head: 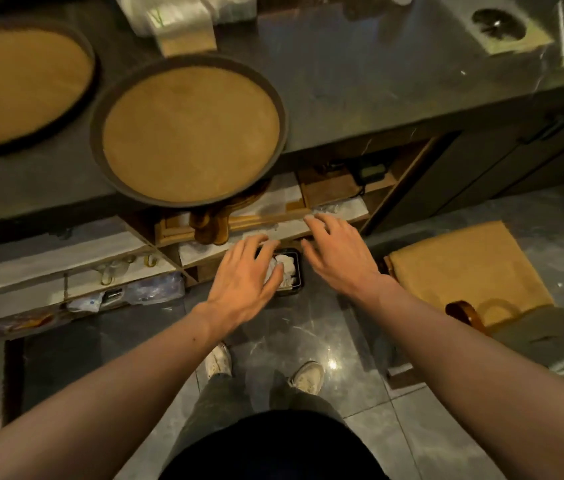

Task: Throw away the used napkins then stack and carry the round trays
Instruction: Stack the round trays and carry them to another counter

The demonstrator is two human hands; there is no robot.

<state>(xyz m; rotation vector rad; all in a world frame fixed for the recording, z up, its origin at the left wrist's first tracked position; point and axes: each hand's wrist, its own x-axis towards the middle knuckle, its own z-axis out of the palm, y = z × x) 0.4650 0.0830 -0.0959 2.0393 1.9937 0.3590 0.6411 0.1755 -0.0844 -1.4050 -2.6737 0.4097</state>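
I see my left hand (245,273) spread wide over the small black bin (299,271) on the floor, holding nothing. White napkins (287,268) lie inside the bin. My right hand (339,258) hovers just beside it, fingers wide and empty too. One round tray (190,129) overhangs the counter's (360,91) front edge. A second tray (20,84) sits at its left edge.

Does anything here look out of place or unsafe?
Yes. The nearer round brown tray with a dark rim sticks out past the front edge of the dark stone counter. It looks unsteady and might tip if bumped.
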